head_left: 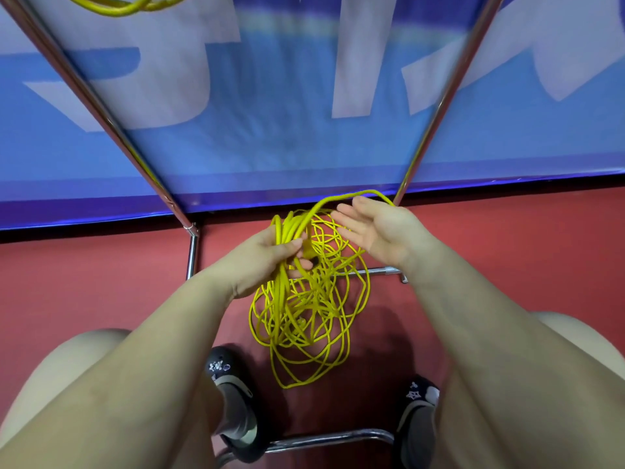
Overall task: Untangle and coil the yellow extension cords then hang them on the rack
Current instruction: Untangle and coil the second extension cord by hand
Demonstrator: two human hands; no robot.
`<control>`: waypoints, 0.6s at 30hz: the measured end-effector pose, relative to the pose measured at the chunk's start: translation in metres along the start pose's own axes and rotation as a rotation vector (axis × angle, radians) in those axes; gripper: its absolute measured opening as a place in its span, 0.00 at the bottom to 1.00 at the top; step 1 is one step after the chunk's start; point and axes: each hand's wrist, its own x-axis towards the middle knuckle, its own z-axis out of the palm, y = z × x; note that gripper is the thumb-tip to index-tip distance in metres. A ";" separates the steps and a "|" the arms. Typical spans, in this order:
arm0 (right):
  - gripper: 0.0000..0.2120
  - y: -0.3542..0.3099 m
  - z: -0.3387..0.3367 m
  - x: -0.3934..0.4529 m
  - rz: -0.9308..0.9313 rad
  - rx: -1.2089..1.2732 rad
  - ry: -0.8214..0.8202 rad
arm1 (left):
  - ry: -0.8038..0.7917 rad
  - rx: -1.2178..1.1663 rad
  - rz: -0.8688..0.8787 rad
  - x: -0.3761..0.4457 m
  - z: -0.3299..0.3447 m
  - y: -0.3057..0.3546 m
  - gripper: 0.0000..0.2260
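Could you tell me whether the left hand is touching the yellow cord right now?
Touching. The head view shows the left hand with fingers curled round a bundle of yellow cord loops; the right hand is open.

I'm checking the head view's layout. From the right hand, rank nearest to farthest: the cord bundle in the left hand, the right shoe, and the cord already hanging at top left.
From the right hand:
1. Cord bundle, just to its left, gripped by the left hand.
2. Right shoe, below by the frame's bottom edge.
3. Hanging cord, far at top left.
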 end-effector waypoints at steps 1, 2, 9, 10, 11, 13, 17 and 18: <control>0.15 0.004 -0.001 -0.001 -0.042 -0.169 -0.008 | 0.025 -0.024 0.008 -0.001 0.000 0.002 0.05; 0.19 0.009 -0.002 -0.002 -0.098 -0.407 -0.017 | 0.049 -0.047 0.016 -0.001 0.000 0.005 0.05; 0.09 0.047 -0.012 -0.010 -0.120 -1.446 -0.488 | 0.285 -0.223 0.048 0.005 -0.017 0.012 0.07; 0.09 0.047 -0.013 -0.012 -0.116 -1.404 -0.511 | 0.330 -0.278 0.041 0.007 -0.019 0.012 0.07; 0.11 0.046 -0.013 -0.013 -0.116 -1.359 -0.515 | 0.366 -0.329 0.034 0.008 -0.020 0.013 0.07; 0.12 0.040 -0.013 -0.013 -0.129 -1.316 -0.486 | 0.415 -0.415 0.022 0.010 -0.022 0.013 0.07; 0.11 0.029 -0.011 -0.014 -0.172 -1.246 -0.413 | 0.484 -0.487 0.038 0.011 -0.027 0.012 0.09; 0.11 0.027 -0.011 -0.014 -0.188 -1.241 -0.388 | 0.492 -0.469 0.047 0.011 -0.027 0.011 0.10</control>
